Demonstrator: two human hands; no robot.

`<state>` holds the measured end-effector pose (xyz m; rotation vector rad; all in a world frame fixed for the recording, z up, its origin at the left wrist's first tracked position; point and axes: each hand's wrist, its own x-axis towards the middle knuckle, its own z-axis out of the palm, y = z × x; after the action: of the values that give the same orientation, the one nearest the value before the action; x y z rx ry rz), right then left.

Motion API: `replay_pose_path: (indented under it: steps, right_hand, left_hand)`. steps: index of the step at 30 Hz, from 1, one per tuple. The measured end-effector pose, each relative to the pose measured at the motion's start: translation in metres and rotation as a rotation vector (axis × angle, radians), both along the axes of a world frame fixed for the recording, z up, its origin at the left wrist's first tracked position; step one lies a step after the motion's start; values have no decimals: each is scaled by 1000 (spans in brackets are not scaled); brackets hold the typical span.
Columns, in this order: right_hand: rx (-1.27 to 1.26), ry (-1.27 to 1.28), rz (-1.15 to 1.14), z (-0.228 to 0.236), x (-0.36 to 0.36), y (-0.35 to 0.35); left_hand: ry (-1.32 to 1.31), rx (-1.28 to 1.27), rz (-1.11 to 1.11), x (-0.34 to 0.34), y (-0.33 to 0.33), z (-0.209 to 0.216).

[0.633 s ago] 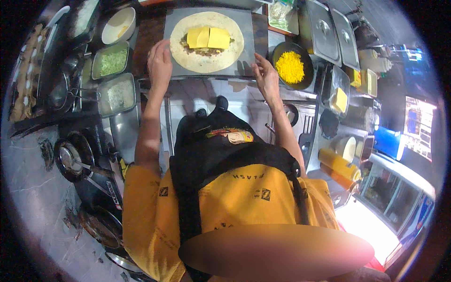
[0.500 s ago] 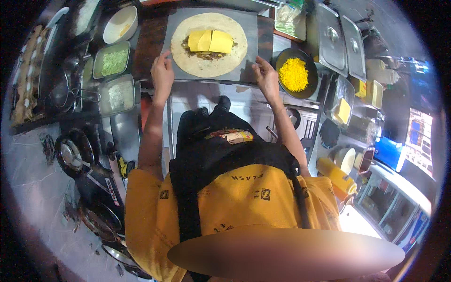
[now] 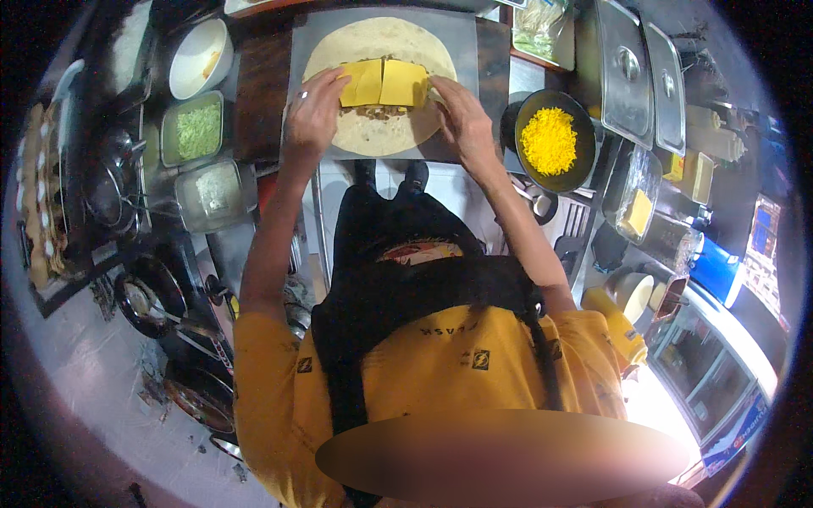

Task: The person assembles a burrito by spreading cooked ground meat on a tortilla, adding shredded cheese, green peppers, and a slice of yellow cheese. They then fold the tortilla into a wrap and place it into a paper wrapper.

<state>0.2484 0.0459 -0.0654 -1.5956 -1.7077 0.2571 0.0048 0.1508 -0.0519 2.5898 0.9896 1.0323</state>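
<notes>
A round flour tortilla (image 3: 381, 135) lies flat on a sheet of paper (image 3: 298, 46). Across its middle, two yellow cheese slices (image 3: 403, 83) cover a brown filling (image 3: 373, 112) whose crumbly edges stick out. My left hand (image 3: 313, 114) reaches over the tortilla's left side, its fingertips at the left end of the cheese. At the opposite end, my right hand (image 3: 464, 123) has its fingertips beside the cheese's right edge. Both hands have extended, slightly bent fingers, and neither is seen lifting anything. Parts of the tortilla's left and right rims are hidden under them.
To the right stands a black pan (image 3: 559, 173) of shredded yellow cheese, with lidded steel trays (image 3: 625, 72) beyond. On the left are a white bowl (image 3: 201, 59), a tub of shredded greens (image 3: 193, 131) and a tub of white food (image 3: 216, 195). Dark pans (image 3: 152, 292) sit lower left.
Both hands have moved up and inward, from beside the paper's edges to the two ends of the cheese-topped filling. The view has shifted slightly.
</notes>
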Motion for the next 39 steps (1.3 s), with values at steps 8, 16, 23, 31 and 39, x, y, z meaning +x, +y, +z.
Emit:
replay_pose_path:
  steps: [8, 16, 23, 31, 39]
  right_hand:
    - [-4, -107, 126, -5, -20, 42]
    - [-99, -134, 233, -13, -24, 58]
    - [-99, -190, 235, -16, -24, 61]
    - [-133, -195, 212, -8, -23, 58]
    - [-52, -249, 3, 12, 17, 24]
  left_hand:
    - [130, -80, -194, 22, 28, -14]
    - [194, -73, -239, 17, 39, -31]
    - [158, -145, -268, 16, 40, -31]
    - [57, -258, -268, 17, 40, -31]
    - [-35, -197, -204, 7, 46, -14]
